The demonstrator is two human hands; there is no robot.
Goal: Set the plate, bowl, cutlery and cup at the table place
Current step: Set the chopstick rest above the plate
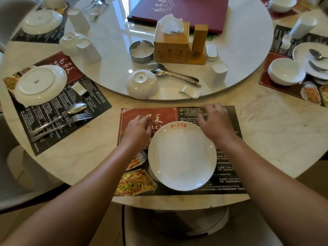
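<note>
A round marble table (266, 139) carried a printed placemat (230, 121) at lower centre. The left hand (137, 129) hovered by the plate's far rim, fingers loosely bent, holding nothing. The plate (182, 157) sat face up mid-mat, leaving room for the cutlery. The right hand (215, 121) mirrored the left, empty; blur hid any fingertip contact. Above, on the turntable (239, 50), the upturned bowl (142, 85), the cutlery (174, 74) and the cup (217, 73) lay within reach.

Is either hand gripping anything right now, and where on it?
Nothing is held. The left hand and right hand hover loosely curled at the far rim of the plate, which lies flat on the placemat.
</note>
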